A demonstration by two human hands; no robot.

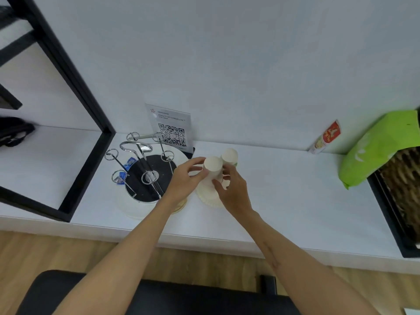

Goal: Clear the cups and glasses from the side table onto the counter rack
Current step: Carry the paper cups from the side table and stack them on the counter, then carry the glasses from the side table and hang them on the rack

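Note:
Two white paper cups stand upside down on the white counter [284,189]. The nearer cup [213,165] is held between both hands: my left hand [185,178] curls its fingers and thumb round its left side, my right hand [229,189] pinches its lower right side. The second cup [230,155] stands just behind it, touching or nearly so. A chrome cup rack [141,164] with looped wire arms on a round black base sits to the left on a white plate; its arms carry no cups.
A QR-code sign [172,130] stands behind the rack. A pale paper plate [208,197] lies under the cups. A red-and-white packet [325,138] leans on the wall, a green bag [381,146] lies at right. A black shelf frame [75,92] rises at left.

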